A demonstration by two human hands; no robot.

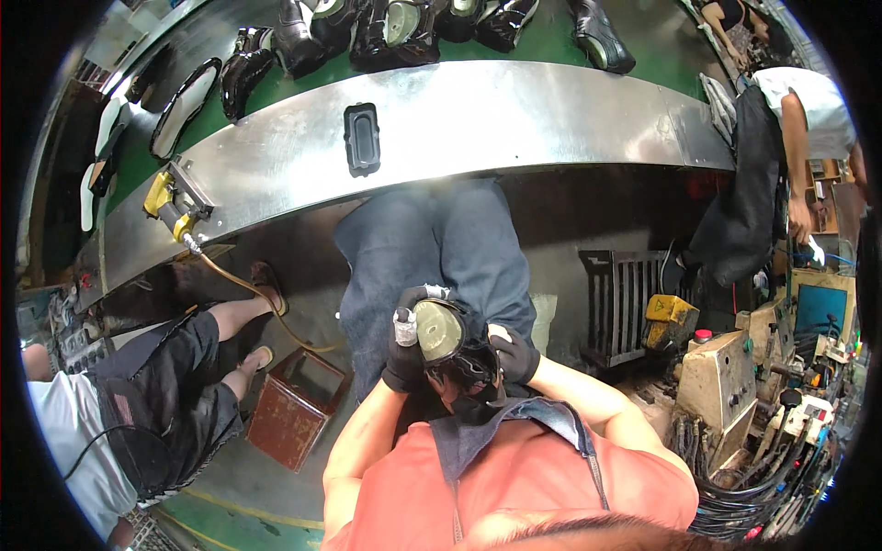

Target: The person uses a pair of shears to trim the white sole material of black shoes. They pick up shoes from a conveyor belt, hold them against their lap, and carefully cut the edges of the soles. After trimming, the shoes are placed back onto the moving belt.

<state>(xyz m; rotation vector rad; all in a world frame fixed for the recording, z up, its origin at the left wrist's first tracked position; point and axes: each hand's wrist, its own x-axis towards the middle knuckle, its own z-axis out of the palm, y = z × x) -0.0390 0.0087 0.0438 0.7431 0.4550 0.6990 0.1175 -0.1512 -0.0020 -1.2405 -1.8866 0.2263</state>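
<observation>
Close to my chest, above my lap, I hold a glossy black shoe upper (470,367) with a pale green last bottom (439,332) showing at its far end. My left hand (401,351), in a black glove with white-wrapped fingertips, grips its left side and curls over the far end. On the opposite side, my right hand (516,355), gloved in black with bare fingertips, closes on the edge of the shoe. The fingers beneath it are hidden.
Ahead runs a metal bench edge (570,110) with a black tray (362,140) and a yellow air stapler (170,204) on a hose. Several black shoes (602,39) stand on the green belt. A brown stool (287,413), a seated person and another standing person, and machinery (721,381) flank me.
</observation>
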